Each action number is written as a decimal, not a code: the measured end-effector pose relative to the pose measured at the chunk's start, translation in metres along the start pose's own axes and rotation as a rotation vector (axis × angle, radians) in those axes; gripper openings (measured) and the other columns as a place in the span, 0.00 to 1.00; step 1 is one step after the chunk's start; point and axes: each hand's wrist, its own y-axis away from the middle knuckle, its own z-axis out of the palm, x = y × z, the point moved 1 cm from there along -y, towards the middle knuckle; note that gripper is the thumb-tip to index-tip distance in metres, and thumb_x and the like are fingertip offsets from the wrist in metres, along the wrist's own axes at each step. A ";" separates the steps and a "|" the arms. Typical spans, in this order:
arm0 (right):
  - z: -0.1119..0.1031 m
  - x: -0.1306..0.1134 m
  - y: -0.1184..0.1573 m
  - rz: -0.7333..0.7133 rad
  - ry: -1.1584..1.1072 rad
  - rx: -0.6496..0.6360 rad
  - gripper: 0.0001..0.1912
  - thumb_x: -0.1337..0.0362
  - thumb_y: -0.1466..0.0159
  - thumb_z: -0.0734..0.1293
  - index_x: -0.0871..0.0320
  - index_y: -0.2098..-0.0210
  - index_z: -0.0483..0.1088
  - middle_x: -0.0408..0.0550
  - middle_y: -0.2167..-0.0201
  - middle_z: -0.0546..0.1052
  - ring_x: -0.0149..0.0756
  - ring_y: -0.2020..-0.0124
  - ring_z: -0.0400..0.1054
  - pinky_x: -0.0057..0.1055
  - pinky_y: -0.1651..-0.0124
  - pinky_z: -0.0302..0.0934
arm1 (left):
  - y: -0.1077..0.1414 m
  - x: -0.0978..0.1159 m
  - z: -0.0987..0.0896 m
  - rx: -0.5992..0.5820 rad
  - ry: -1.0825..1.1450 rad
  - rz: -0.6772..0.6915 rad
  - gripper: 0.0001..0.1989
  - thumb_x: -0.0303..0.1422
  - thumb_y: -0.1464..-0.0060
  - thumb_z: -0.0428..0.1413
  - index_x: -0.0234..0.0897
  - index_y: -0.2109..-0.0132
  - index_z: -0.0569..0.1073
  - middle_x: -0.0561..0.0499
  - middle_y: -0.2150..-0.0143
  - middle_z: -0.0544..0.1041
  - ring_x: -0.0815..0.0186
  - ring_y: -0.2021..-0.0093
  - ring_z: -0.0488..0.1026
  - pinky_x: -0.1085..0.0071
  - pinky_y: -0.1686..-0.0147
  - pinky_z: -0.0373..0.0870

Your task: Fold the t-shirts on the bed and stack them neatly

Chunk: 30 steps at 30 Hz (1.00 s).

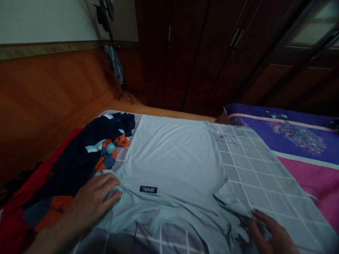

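A pale grey T-shirt (174, 155) lies spread on the bed, its hem at the far end and its neckline towards me. A small black label (148, 189) with white lettering sits on its chest, upside down from here. My left hand (99, 194) rests on the left sleeve area, fingers stretched out and the thumb apart. At the right sleeve, my right hand (272, 233) has its fingers closed on the sleeve's edge, which is partly folded over. Cloth bunches in wrinkles around the shoulders and neckline.
Dark blue, orange and red clothes (90, 148) are heaped on the left. A grey checked sheet (246, 162) covers the bed. To the right lies purple and pink bedding (296, 134). Behind stand a dark wooden wardrobe (185, 56) and a coat stand (111, 35) with clothes.
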 end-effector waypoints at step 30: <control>-0.027 -0.128 0.017 -0.447 -0.407 -0.025 0.04 0.66 0.35 0.62 0.56 0.64 0.69 0.44 0.72 0.74 0.33 0.70 0.69 0.29 0.66 0.64 | 0.015 0.038 0.048 -0.041 0.135 0.349 0.11 0.28 0.38 0.46 0.37 0.55 0.72 0.46 0.57 0.74 0.62 0.56 0.70 0.67 0.56 0.68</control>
